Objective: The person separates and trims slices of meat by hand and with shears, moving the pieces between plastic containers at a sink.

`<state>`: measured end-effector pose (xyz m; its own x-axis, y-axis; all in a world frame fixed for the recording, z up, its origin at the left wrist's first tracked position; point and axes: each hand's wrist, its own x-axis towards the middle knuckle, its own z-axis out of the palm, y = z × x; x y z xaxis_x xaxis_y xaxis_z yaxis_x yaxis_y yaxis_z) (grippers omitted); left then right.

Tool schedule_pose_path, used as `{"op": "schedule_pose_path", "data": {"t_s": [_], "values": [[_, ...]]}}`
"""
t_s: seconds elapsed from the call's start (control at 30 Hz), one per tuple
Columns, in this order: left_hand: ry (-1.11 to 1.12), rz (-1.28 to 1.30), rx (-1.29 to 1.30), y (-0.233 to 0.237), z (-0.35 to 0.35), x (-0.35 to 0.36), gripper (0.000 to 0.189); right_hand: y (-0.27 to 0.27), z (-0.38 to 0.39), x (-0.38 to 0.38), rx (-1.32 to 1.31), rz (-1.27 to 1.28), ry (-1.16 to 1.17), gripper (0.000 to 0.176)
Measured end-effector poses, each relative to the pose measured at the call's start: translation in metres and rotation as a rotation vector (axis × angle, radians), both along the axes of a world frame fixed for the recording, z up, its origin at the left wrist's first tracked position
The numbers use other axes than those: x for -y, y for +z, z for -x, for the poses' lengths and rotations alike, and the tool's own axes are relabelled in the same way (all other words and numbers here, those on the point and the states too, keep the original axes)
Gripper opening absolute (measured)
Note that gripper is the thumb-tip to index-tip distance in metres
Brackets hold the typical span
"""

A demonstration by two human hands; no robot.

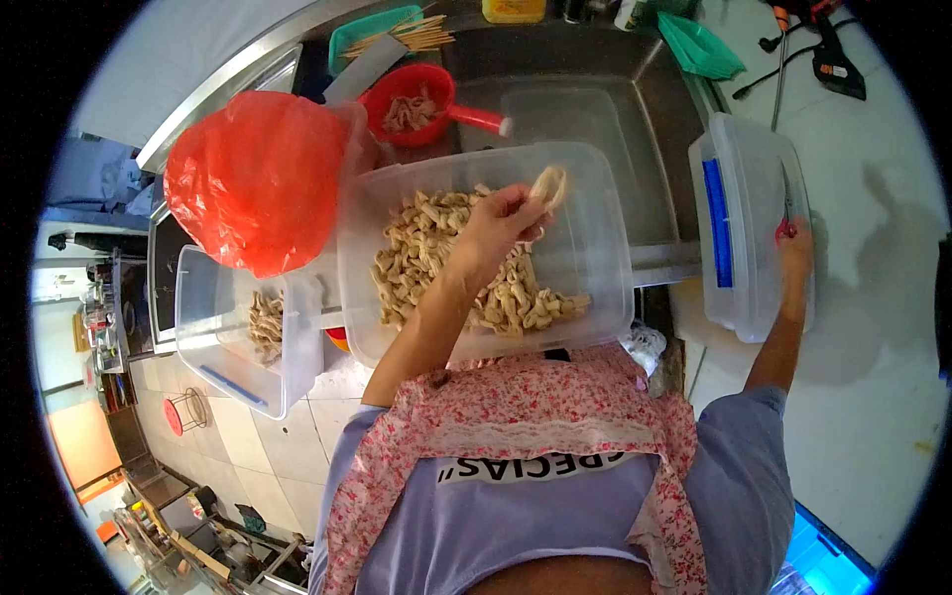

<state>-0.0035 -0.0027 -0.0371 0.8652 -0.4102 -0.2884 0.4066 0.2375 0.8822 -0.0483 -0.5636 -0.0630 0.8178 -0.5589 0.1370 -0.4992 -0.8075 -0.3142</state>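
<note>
My left hand (506,223) is above a large clear plastic tub (595,238), its fingers pinching a pale looped strip (548,186). Below it, many pale knotted pieces (421,238) cover the left and middle of the tub's floor. Out to the right, my right hand (796,248) is closed round the red handles of scissors (786,226), whose blades point away from me. That hand is over a lidded clear plastic box (752,198) with a blue latch.
A red plastic bag (258,183) bulges at the left, above a smaller clear tub (233,382) with more pale pieces. Behind are a red dipper (453,99) holding strips, a green basket (347,42) with wooden sticks, and a metal sink (650,99).
</note>
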Motion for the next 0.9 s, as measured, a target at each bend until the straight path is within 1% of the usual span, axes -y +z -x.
{"op": "schedule_pose_path", "data": {"t_s": [0.03,0.07,0.1,0.17,0.23,0.3,0.37,0.47,0.57,0.67,0.77,0.87,0.9], "values": [[0.022,-0.028,0.033,0.003,0.001,-0.002,0.014,0.007,-0.004,-0.004,0.076,-0.196,0.018,0.048],[0.046,-0.056,0.06,0.005,0.003,-0.004,0.014,0.02,0.0,-0.005,0.151,-0.532,0.045,0.049],[0.055,-0.129,0.127,0.006,0.003,-0.008,0.015,0.041,0.005,-0.025,0.223,-0.87,0.07,0.05],[0.071,-0.276,0.257,0.007,0.002,-0.016,0.016,0.072,0.015,-0.132,0.393,-1.117,0.224,0.051],[0.151,-0.348,0.325,0.008,0.001,-0.021,0.017,0.05,0.02,-0.179,0.341,-1.472,0.46,0.059],[0.232,-0.396,0.36,0.012,0.001,-0.025,0.018,0.082,0.027,-0.272,0.0,-2.072,0.405,0.063],[0.322,-0.413,0.357,0.019,0.003,-0.03,0.019,0.086,0.042,-0.322,-0.171,-2.129,0.463,0.078],[0.377,-0.534,0.416,0.014,0.0,-0.046,0.019,0.084,0.045,-0.343,-0.514,-2.075,0.739,0.111],[0.487,-0.393,0.448,0.0,0.001,-0.053,0.017,0.08,0.049,-0.352,-0.644,-2.043,0.759,0.115],[0.489,-0.431,0.444,0.011,0.009,-0.054,0.015,0.075,0.045,-0.357,-0.664,-2.082,0.778,0.114],[0.48,-0.603,0.564,0.01,0.015,-0.058,0.014,0.075,0.038,-0.363,-0.66,-2.128,0.81,0.111],[0.523,-0.545,0.62,0.007,0.021,-0.056,0.014,0.074,0.033,-0.371,-0.61,-2.147,0.844,0.11],[0.531,-0.585,0.641,0.01,0.025,-0.055,0.014,0.073,0.033,-0.373,-0.587,-2.149,0.852,0.109]]}}
